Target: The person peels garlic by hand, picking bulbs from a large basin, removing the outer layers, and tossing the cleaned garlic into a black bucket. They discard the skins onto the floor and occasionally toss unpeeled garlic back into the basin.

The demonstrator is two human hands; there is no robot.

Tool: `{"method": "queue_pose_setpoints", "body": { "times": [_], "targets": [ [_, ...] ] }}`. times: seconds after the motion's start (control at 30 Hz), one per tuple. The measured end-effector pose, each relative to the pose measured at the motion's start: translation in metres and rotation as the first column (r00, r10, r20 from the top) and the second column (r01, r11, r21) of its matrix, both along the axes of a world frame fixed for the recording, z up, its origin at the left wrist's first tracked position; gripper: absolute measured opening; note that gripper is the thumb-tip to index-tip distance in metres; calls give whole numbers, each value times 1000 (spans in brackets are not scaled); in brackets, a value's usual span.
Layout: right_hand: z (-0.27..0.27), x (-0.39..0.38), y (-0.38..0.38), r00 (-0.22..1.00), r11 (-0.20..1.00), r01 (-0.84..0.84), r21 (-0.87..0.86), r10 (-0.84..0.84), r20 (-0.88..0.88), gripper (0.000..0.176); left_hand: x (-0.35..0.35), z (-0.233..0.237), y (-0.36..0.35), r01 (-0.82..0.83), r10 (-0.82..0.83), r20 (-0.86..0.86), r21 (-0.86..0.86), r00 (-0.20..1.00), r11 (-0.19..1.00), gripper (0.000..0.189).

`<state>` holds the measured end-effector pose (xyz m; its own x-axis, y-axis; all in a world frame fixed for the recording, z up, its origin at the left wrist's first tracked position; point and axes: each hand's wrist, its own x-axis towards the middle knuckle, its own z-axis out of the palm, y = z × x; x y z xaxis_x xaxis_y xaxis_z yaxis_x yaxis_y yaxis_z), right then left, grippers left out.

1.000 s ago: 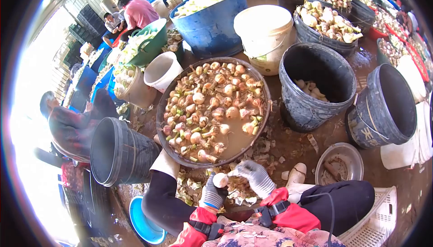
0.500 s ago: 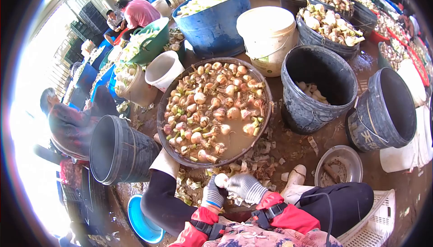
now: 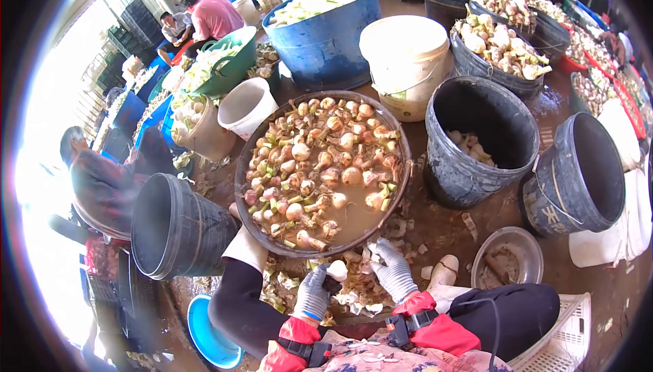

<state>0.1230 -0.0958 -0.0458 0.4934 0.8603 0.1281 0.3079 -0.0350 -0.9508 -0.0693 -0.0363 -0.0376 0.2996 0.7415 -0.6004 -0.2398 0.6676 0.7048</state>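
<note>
My left hand (image 3: 314, 293), in a grey striped glove, is closed around a peeled white garlic bulb (image 3: 337, 270) in front of my lap. Apart from it, to the right, my gloved right hand (image 3: 392, 271) has a pale scrap of peel (image 3: 367, 259) at its fingertips. Just beyond both hands stands a wide dark tub (image 3: 246, 221) of murky water, crowded with unpeeled garlic bulbs (image 3: 300, 151) on short stems. Loose peelings (image 3: 350, 300) litter the ground below my hands.
A black bucket (image 3: 442, 161) with pale pieces inside stands right of the tub, another black bucket (image 3: 571, 188) beyond it. One more dark bucket (image 3: 194, 229) leans at left. A metal bowl (image 3: 536, 256) lies near my right foot, a blue basin (image 3: 224, 351) at lower left. People sit further off.
My right hand has drawn away from the bulb to the right and forward. My left hand keeps the bulb, now a little lower and further left.
</note>
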Motion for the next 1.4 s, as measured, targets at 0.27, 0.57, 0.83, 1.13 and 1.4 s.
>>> {"method": "queue_pose_setpoints", "body": {
  "times": [0.27, 0.57, 0.83, 1.13, 1.4],
  "targets": [
    [-31, -19, 8, 791, 867, -485, -112, 381, -479, 64, 17, 19, -1, 241, -238, -53, 51, 970, 969, 31],
    [14, 40, 1, 727, 914, -384, -130, 213, -653, 65, 1, -24, 4, 315, -334, -232, -114, 914, 942, 32],
    [133, 135, 23, 294, 837, 513, 189, 36, -955, 30, -14, -48, 7, 586, -517, -594, -93, 617, 805, 35],
    [-88, 59, -1, 914, 866, 13, -500, -213, -345, 51, -43, -111, 14, 367, -257, -758, -25, 600, 930, 82],
    [-114, 59, -33, 942, 585, 127, -801, -324, -88, 67, -54, -207, 16, 418, -451, -666, -224, 594, 881, 93]
  ]
}}
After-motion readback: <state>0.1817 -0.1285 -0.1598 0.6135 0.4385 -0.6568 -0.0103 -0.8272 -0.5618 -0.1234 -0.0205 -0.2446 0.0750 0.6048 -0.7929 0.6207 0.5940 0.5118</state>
